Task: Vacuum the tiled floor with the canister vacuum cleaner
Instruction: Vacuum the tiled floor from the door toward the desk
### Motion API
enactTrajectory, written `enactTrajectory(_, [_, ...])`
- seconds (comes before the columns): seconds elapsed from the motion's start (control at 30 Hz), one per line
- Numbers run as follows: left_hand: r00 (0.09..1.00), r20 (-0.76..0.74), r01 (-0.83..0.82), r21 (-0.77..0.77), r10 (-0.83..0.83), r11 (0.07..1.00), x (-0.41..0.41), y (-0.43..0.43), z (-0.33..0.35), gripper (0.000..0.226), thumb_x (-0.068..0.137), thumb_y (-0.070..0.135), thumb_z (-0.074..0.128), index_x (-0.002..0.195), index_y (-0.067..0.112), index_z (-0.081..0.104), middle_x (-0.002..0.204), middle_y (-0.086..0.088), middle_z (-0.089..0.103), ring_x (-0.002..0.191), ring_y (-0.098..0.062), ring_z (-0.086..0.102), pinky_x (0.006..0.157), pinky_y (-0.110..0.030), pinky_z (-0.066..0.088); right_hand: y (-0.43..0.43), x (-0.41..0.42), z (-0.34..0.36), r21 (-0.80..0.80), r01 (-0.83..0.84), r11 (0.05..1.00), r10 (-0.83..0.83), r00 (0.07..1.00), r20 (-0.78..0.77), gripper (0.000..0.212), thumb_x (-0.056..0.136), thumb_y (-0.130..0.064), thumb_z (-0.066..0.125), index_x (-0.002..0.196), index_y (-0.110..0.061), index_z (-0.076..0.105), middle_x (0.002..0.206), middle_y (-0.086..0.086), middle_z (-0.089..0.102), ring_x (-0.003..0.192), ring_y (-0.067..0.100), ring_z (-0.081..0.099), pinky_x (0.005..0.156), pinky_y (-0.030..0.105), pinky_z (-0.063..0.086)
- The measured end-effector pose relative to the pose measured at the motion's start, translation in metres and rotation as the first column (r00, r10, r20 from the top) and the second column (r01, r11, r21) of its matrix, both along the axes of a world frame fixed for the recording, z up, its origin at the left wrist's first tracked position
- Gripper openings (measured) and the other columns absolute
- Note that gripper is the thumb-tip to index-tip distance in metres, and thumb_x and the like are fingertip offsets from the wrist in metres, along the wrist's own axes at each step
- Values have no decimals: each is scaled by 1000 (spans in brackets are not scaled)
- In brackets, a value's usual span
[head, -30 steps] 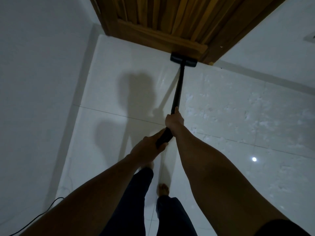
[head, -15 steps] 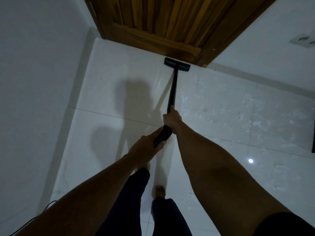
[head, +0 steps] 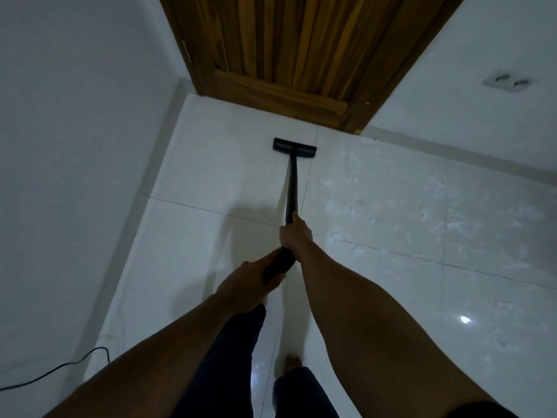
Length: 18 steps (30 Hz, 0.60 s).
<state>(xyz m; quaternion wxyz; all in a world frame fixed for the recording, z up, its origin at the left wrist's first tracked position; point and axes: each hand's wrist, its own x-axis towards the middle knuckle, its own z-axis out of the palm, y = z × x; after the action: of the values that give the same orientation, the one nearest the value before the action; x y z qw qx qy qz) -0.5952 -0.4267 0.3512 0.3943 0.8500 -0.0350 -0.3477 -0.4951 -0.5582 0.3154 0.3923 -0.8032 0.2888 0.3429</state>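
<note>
Vacuuming under way: a person is gripping the long black vacuum cleaner tube point(head: 291, 191) with 2 bare hands above a glossy white tiled floor point(head: 211, 164). The right hand point(head: 296, 233) is curling round the tube further forward, while the left hand point(head: 245, 286) is clasping the thicker black handle end point(head: 278, 263) just behind it, nearer the body. Both hands are grasping firmly, arms stretching out ahead.

The tube is slanting forward and down to a flat black rectangular floor nozzle point(head: 294, 148), which is sitting on the floor near its far edge, a little short of the brown slatted wooden door point(head: 289, 49) and not touching it. The nozzle's right end is lying just beside a grout line running toward the door.

Pale mottled patches are showing across the tiles toward the floor's right edge, and a small bright spot of reflected light point(head: 465, 319) is glinting there. A thin black cable point(head: 60, 365) is trailing at the floor's left edge, by the base of the plain white wall point(head: 75, 146). A white socket plate point(head: 509, 80) with 2 outlets is showing on the wall to the right of the door. Below the arms, the person's legs in dark trousers point(head: 229, 357) and 1 bare foot point(head: 291, 365) are standing on the tiles at the near edge.
</note>
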Motion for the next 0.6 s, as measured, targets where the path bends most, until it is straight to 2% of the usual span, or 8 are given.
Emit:
enactTrajectory(0.1, [999, 33, 5, -2, -5, 1000, -38, -13, 0, 59, 103, 47, 47, 155, 46, 20, 91, -3, 73, 68, -11, 70, 70, -30, 62, -14, -36, 8, -11, -22, 1000, 22, 1000, 10, 70, 97, -13, 46, 158, -27, 15, 142, 11, 51, 91, 21, 53, 50, 23, 35])
enactTrajectory(0.2, [998, 59, -33, -26, 35, 999, -86, -33, 8, 58, 102, 47, 48, 154, 46, 21, 106, -5, 74, 85, -16, 72, 84, -33, 60, -32, -79, 24, -19, -46, 999, 46, 998, 33, 70, 97, -16, 47, 158, -27, 15, 141, 12, 50, 105, 26, 58, 60, 23, 39])
enactTrajectory(0.27, [996, 90, -21, 10, 20, 1000, -133, -49, 13, 59, 100, 57, 42, 154, 51, 18, 123, -10, 69, 114, -33, 65, 105, -50, 48, -47, -122, 38, -27, -92, 995, 94, 994, 59, 69, 98, -17, 46, 159, -26, 15, 140, 13, 51, 108, 28, 58, 67, 25, 41])
enactTrajectory(0.33, [996, 90, 11, 88, -19, 996, -178, -63, 14, 65, 92, 70, 32, 151, 57, 10, 130, -15, 62, 124, -51, 52, 108, -65, 39, -61, -165, 51, -23, -129, 991, 131, 989, 72, 69, 98, -16, 45, 159, -26, 13, 138, 13, 52, 94, 24, 55, 58, 23, 40])
enactTrajectory(0.4, [996, 89, 7, 72, -13, 997, -220, -73, 22, 67, 90, 71, 34, 151, 59, 9, 119, -12, 67, 112, -44, 62, 102, -62, 46, -72, -207, 61, -11, -145, 989, 145, 986, 77, 70, 98, -16, 45, 159, -26, 13, 138, 13, 52, 86, 19, 51, 52, 22, 36])
enactTrajectory(0.47, [996, 80, -41, 20, 40, 999, -256, -78, 36, 64, 97, 59, 45, 153, 55, 15, 98, -3, 73, 81, -18, 71, 83, -37, 59, -77, -244, 65, 3, -148, 989, 148, 985, 86, 69, 99, -17, 46, 159, -27, 13, 139, 13, 52, 87, 19, 51, 55, 23, 38])
enactTrajectory(0.53, [995, 85, -46, 18, 44, 999, -287, -79, 45, 61, 100, 48, 50, 153, 51, 20, 87, 1, 72, 62, -8, 64, 62, -21, 53, -79, -277, 69, 8, -142, 990, 141, 987, 81, 69, 99, -18, 46, 159, -27, 13, 140, 13, 51, 89, 20, 52, 60, 23, 40])
enactTrajectory(0.6, [995, 97, -31, 17, 30, 999, -320, -78, 47, 60, 101, 48, 50, 153, 49, 21, 80, 4, 70, 57, -7, 62, 57, -20, 52, -78, -310, 67, 17, -138, 990, 136, 987, 88, 69, 99, -18, 46, 159, -26, 13, 139, 14, 52, 87, 20, 52, 56, 23, 39])
